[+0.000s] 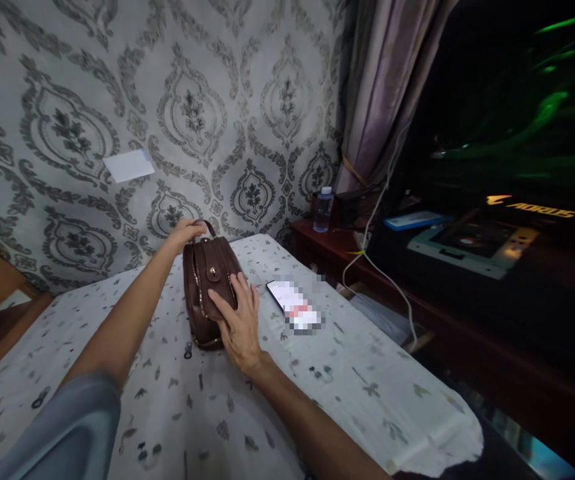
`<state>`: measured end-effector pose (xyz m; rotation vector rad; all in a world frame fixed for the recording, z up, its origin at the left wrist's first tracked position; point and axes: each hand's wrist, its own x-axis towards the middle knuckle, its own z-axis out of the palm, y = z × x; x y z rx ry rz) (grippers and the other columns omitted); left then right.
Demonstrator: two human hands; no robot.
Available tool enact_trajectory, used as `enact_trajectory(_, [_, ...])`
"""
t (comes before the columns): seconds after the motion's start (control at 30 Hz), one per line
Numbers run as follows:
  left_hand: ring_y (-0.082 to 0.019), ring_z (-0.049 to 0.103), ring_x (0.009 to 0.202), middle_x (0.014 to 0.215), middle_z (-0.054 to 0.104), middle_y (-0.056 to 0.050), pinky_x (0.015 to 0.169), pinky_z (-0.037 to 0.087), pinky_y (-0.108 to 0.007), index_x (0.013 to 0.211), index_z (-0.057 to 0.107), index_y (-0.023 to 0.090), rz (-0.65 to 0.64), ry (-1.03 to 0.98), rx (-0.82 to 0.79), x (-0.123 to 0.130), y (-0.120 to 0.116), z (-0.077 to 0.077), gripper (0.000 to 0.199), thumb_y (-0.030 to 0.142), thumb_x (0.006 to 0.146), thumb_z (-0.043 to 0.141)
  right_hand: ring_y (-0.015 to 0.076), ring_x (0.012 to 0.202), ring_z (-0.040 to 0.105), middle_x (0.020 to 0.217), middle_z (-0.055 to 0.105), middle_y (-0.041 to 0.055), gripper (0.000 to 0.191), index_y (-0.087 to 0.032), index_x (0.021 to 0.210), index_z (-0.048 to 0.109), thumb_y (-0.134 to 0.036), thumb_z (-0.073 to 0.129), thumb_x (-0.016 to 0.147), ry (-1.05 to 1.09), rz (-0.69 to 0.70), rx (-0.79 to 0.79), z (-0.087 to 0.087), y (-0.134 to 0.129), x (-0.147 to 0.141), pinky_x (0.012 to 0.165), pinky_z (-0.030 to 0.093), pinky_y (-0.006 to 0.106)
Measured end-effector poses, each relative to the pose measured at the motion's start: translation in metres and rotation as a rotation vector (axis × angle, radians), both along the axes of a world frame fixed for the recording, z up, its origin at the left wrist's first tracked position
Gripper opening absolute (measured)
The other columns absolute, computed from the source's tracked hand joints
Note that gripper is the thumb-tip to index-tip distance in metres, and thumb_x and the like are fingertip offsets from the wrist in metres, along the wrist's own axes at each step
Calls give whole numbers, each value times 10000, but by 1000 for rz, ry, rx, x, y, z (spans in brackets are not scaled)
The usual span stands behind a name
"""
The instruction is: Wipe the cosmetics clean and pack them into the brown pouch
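A dark brown leather handbag [220, 257] with gold-toned zips and a small metal clasp lies on the patterned white bed sheet. At its far end, my left hand [187, 233] has its fingers curled at the short top handle [211, 229]; part of the grip is hidden. My right hand [241, 327] rests on the bag's near right side, thumb and fingers spread across the leather. Just right of the bag lies a phone [287, 301] with a lit screen, partly blurred out.
Behind the bed sheet [247, 413] rises a wallpapered wall with a white card [129, 165] on it. A water bottle [323, 210] stands on a reddish wooden table [307, 239]. White cable [387, 272] hangs along the right, before a dark glossy panel [517, 120].
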<state>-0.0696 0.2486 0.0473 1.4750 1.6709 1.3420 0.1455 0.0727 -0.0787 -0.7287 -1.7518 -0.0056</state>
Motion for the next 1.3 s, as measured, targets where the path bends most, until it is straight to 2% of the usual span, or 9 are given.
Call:
enact_trajectory(0.2, [-191,601,666,594,648,-8,610,433,-274,619,661,184,-38,57,24,16,18,-1,252,351,482,790,271,1465,321,1479,453,125,462,-276,1345,589,-153,550,901,-85,-4,31,-1,-2,-1,1193,223,561])
enact_trajectory(0.43, [-216,652,656,585,660,-23,619,463,-290,660,647,182,21,100,87,18,25,-11,288,413,555,783,307,1480,277,1548,362,136,473,-290,1334,604,-136,550,890,-82,-14,9,1,-1,1,1151,303,567])
enact_trajectory(0.7, [-221,666,665,615,710,-54,605,459,-280,681,679,178,59,162,151,20,20,-13,285,453,627,729,223,1358,457,1415,510,141,430,-308,1345,602,-143,502,961,-59,-68,5,3,3,1,1131,358,476])
enact_trajectory(0.87, [-208,642,642,627,706,-64,588,434,-277,610,644,176,60,181,183,22,16,-12,259,430,639,682,214,1351,457,1418,497,120,427,-348,1277,656,-110,471,974,2,-95,10,2,5,-1,1105,395,458])
enact_trajectory(1.07, [-207,636,675,627,694,-51,634,448,-282,605,649,180,7,189,203,25,9,-8,252,426,654,676,227,1353,457,1458,466,101,481,-379,1278,654,-69,490,949,-4,-74,6,-1,7,-2,1124,374,482])
enact_trajectory(1.3, [-191,624,695,706,696,-42,641,443,-274,705,675,176,-106,158,134,18,-2,-2,296,462,634,699,218,1374,435,1480,454,84,496,-384,1307,628,-74,493,944,-7,-64,-5,-5,8,-2,1131,369,487])
